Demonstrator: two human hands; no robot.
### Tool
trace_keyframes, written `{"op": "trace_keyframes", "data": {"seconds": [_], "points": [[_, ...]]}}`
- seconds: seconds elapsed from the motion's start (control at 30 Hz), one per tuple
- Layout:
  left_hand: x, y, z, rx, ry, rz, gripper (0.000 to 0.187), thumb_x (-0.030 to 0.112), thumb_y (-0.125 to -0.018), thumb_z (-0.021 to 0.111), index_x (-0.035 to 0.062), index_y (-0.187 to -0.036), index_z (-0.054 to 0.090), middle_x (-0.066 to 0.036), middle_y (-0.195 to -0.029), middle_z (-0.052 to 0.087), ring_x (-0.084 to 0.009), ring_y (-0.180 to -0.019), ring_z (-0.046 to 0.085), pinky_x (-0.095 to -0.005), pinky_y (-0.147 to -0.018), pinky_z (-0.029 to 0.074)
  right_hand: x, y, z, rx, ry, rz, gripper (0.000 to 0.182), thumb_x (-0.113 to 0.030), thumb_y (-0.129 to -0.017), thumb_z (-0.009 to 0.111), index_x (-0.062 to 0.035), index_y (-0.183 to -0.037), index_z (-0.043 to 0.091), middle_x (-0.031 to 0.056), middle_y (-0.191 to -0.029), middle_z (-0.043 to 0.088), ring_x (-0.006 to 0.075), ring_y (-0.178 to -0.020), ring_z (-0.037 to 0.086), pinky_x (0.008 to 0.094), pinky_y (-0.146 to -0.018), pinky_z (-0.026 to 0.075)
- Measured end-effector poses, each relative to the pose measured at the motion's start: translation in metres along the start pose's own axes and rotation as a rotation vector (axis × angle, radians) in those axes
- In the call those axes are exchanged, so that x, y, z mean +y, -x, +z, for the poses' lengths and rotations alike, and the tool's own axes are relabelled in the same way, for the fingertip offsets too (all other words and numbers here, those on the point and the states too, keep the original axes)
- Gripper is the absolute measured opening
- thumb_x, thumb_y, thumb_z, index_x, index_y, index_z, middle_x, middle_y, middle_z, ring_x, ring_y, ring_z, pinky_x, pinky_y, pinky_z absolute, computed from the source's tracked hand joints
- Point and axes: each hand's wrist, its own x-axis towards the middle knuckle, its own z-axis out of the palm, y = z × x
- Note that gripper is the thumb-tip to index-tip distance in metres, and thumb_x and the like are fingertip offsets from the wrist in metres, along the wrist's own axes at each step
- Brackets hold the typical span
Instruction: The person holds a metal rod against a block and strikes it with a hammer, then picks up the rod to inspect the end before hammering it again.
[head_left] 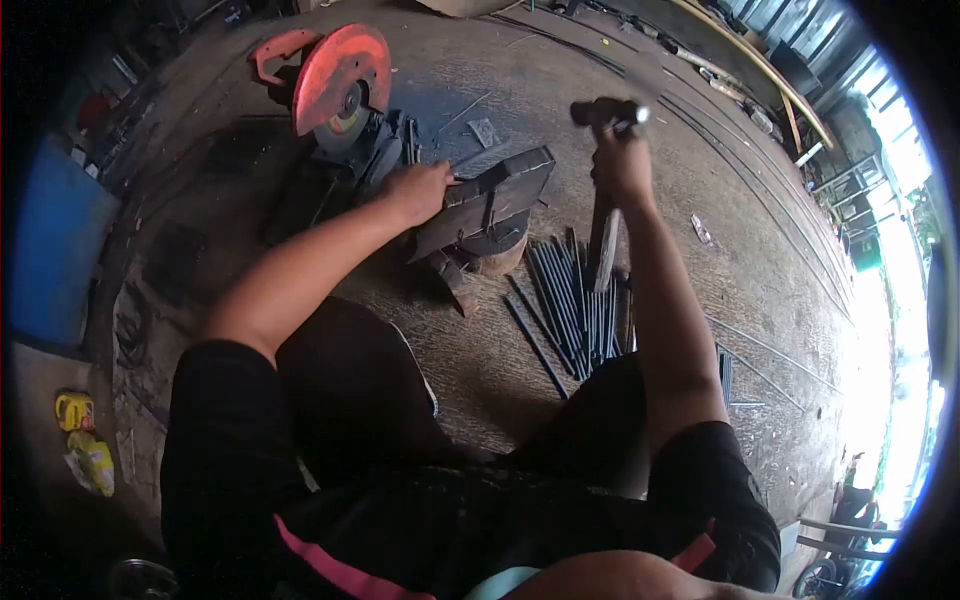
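Observation:
My right hand [622,168] is wrapped round a hammer [604,245], close under its dark head; the handle hangs down below the fist. The hammer is raised to the right of a dark steel block [500,192] and apart from it. This block sits tilted on a round wooden stump [498,258]. At the block's left end my left hand [418,192] is closed, its fingers pinched at the upper edge; what they hold is too small to tell. Several thin metal rods [572,300] lie in a bundle on the floor right of the stump.
A red cut-off saw [343,80] stands behind my left arm. Long bars [755,215] lie along the floor at the right. A blue panel [60,250] is at the far left, with a yellow packet [92,462] below it. Crumpled clear plastic [701,230] lies right of my right arm.

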Motion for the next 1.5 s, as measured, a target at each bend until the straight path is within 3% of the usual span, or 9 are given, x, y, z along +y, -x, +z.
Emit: {"op": "trace_keyframes", "data": {"seconds": [0.17,0.57,0.83,1.0,1.03,1.37,1.43,1.47,1.5], "points": [[0.007,0.018,-0.009,0.123,0.09,-0.023,0.033,0.028,-0.097,0.043,-0.0007,-0.109,0.055,-0.027,-0.084,0.063,-0.0463,-0.081,0.061,-0.054,-0.071,0.047,-0.044,0.003,-0.014,-0.001,-0.357,0.127,0.041,-0.042,-0.089,0.063,-0.0011,-0.094,0.059,0.0021,-0.059,0.053,0.012,-0.047,0.053,0.0294,-0.042,0.042],[0.02,-0.004,0.021,0.034,0.242,0.063,0.042,0.033,-0.099,0.039,-0.0031,-0.099,0.059,-0.026,-0.095,0.063,-0.0443,-0.094,0.06,-0.0516,-0.084,0.045,0.009,0.012,0.042,-0.261,0.148,0.247,0.062,-0.056,-0.089,0.055,0.0044,-0.105,0.063,0.0168,-0.072,0.065,0.0263,-0.063,0.068,0.0383,-0.059,0.052],[0.024,-0.011,0.029,-0.082,0.272,-0.022,0.047,0.034,-0.1,0.035,-0.0034,-0.095,0.063,-0.026,-0.095,0.063,-0.0448,-0.093,0.06,-0.0514,-0.082,0.045,-0.065,0.003,-0.003,0.116,-0.302,0.044,0.059,-0.054,-0.092,0.051,0.0042,-0.09,0.06,0.0079,-0.055,0.056,0.0192,-0.047,0.059,0.0343,-0.048,0.048],[0.029,-0.011,0.028,-0.105,0.275,-0.043,0.048,0.034,-0.101,0.034,-0.0045,-0.094,0.063,-0.027,-0.094,0.063,-0.045,-0.093,0.06,-0.0517,-0.082,0.045,0.027,0.009,0.06,-0.3,0.24,0.322,0.067,-0.06,-0.091,0.043,0.0025,-0.102,0.064,0.0298,-0.107,0.062,0.0439,-0.112,0.055,0.0466,-0.092,0.045],[0.028,-0.011,0.026,-0.068,0.262,-0.039,0.049,0.034,-0.101,0.034,-0.0048,-0.094,0.062,-0.027,-0.094,0.063,-0.045,-0.093,0.06,-0.0517,-0.081,0.045,0.029,0.007,0.057,-0.256,0.18,0.309,0.062,-0.057,-0.094,0.044,0.0026,-0.101,0.06,0.0116,-0.065,0.059,0.0225,-0.056,0.061,0.0376,-0.052,0.048],[0.028,-0.008,0.026,-0.074,0.224,-0.034,0.047,0.034,-0.101,0.035,-0.003,-0.093,0.062,-0.026,-0.092,0.064,-0.0449,-0.089,0.06,-0.0522,-0.079,0.045,-0.081,-0.005,-0.018,0.202,-0.451,-0.015,0.052,-0.054,-0.094,0.05,-0.0044,-0.08,0.056,0.0004,-0.055,0.05,0.0119,-0.046,0.049,0.0292,-0.043,0.041],[0.033,-0.006,0.015,-0.129,0.237,-0.039,0.046,0.034,-0.1,0.036,-0.0023,-0.094,0.063,-0.026,-0.092,0.064,-0.0447,-0.088,0.061,-0.052,-0.078,0.046,-0.024,-0.014,0.022,0.154,0.057,-0.003,0.058,-0.052,-0.095,0.045,0.0005,-0.079,0.061,0.0096,-0.061,0.061,0.0216,-0.055,0.062,0.036,-0.052,0.048],[0.034,-0.007,0.018,-0.127,0.237,-0.035,0.046,0.034,-0.1,0.036,-0.0023,-0.094,0.063,-0.026,-0.092,0.064,-0.0447,-0.088,0.061,-0.052,-0.078,0.046,-0.009,-0.01,0.035,-0.2,0.293,0.165,0.065,-0.057,-0.09,0.048,0.0036,-0.109,0.062,0.029,-0.103,0.064,0.0452,-0.105,0.059,0.0452,-0.088,0.047],[0.032,-0.009,0.024,-0.113,0.224,-0.037,0.045,0.034,-0.1,0.036,-0.0019,-0.094,0.063,-0.026,-0.092,0.064,-0.0443,-0.088,0.061,-0.0519,-0.078,0.046,-0.004,0.008,0.047,-0.322,0.334,0.255,0.07,-0.062,-0.088,0.046,0.0026,-0.11,0.062,0.0285,-0.106,0.064,0.0435,-0.108,0.058,0.0458,-0.09,0.045]]}}
